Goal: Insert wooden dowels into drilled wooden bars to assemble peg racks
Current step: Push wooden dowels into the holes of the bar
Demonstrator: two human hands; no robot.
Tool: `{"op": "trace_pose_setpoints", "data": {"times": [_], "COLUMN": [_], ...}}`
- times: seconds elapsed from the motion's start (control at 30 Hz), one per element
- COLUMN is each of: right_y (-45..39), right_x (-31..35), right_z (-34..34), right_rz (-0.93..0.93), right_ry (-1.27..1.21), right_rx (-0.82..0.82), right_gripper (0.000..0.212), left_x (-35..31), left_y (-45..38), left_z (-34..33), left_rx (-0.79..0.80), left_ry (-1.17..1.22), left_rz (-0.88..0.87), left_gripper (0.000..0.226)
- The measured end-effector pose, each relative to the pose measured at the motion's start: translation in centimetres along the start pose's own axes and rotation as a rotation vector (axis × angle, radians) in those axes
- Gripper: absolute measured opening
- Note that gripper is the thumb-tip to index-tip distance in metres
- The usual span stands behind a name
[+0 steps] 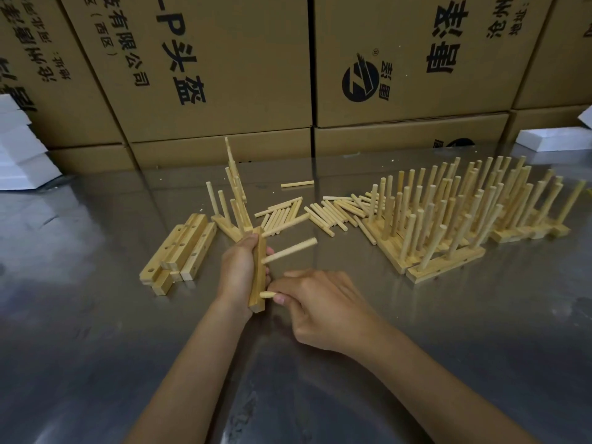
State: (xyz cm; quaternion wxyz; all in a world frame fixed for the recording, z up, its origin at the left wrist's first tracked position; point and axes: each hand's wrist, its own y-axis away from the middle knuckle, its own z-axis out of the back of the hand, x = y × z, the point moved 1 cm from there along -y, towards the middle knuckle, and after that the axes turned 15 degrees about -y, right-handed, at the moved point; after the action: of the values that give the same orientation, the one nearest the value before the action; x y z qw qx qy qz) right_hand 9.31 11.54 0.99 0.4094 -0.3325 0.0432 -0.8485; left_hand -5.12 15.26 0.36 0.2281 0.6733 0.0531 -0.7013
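Fingers [279, 297] of right hand [320, 307] pinching a dowel [267, 294] at a hole near the lower end of the bar [259, 277]; left hand [238, 270] wrapped round that bar, held on end above the bench [416, 331]. One peg [290, 250] already seated higher up. Risk judged: skewed entry jamming or splitting the hole; bar twisting in the grip. Loose dowels [323, 211] just beyond, undrilled-looking spare bars [179, 254] left, finished racks [464, 216] right, cartons [400, 59] behind. Nothing obstructing.

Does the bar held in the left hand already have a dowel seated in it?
Yes: one dowel already sticks out of the bar gripped by the left hand.
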Motion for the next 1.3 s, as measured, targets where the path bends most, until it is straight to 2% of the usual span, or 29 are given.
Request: {"op": "trace_pose_setpoints", "data": {"times": [0.1,0.23,0.33,0.4,0.47,0.57,0.7,0.83,0.93,1.0,1.1,1.2,1.3], "right_y": [0.0,-0.1,-0.3,-0.5,-0.6,-0.4,-0.6,-1.1,-0.7,-0.4,-0.3,-0.3,-0.3], "right_x": [0.0,-0.4,-0.4,-0.8,-1.4,-1.9,-1.1,-1.3,-2.4,-3.3,-4.0,-4.1,-4.2], "right_z": [0.2,0.4,0.2,0.5,0.9,1.5,-0.7,-1.7,-0.8,-0.5,-0.5,-0.7,-0.7], "right_rz": [-0.027,-0.113,-0.142,-0.246,-0.373,-0.450,-0.562,-0.520,-0.453,-0.458,-0.465,-0.430,-0.394], "right_ry": [-0.007,-0.096,-0.191,-0.420,-0.793,-1.100,-0.904,-0.799,-0.505,-0.358,-0.216,-0.097,-0.050], "right_rx": [0.035,0.075,0.032,-0.005,-0.010,-0.034,-0.052,-0.331,-0.394,-0.336,-0.251,-0.229,-0.246], "right_gripper": [0.011,0.016,0.017,0.012,0.010,0.026,0.043,0.029,0.030,0.029,0.023,0.023,0.024], "left_x": [0.1,0.3,-0.1,-0.4,-0.5,-0.5,-0.1,0.1,0.2,0.1,-0.5,-1.2,-1.7], "left_y": [0.5,0.9,0.8,0.6,0.5,0.2,-0.1,-0.9,-2.0,-2.5,-2.6,-2.3,-1.9], "left_z": [-0.5,-1.1,-1.1,-0.9,-0.6,0.0,0.2,0.2,1.5,2.8,4.7,6.0,6.7], "left_rx": [-0.019,-0.020,-0.036,-0.041,-0.051,-0.085,-0.105,-0.037,-0.027,-0.113,-0.317,-0.543,-0.675], "left_ry": [-0.040,-0.067,-0.062,-0.062,-0.071,-0.026,0.057,0.071,-0.166,-0.328,-0.555,-0.634,-0.698], "left_rz": [-0.105,-0.130,-0.157,-0.165,-0.175,-0.129,-0.031,-0.039,-0.015,-0.018,-0.147,-0.302,-0.370], "left_gripper": [0.029,0.032,0.031,0.027,0.025,0.027,0.029,0.026,0.025,0.030,0.031,0.028,0.032]}}
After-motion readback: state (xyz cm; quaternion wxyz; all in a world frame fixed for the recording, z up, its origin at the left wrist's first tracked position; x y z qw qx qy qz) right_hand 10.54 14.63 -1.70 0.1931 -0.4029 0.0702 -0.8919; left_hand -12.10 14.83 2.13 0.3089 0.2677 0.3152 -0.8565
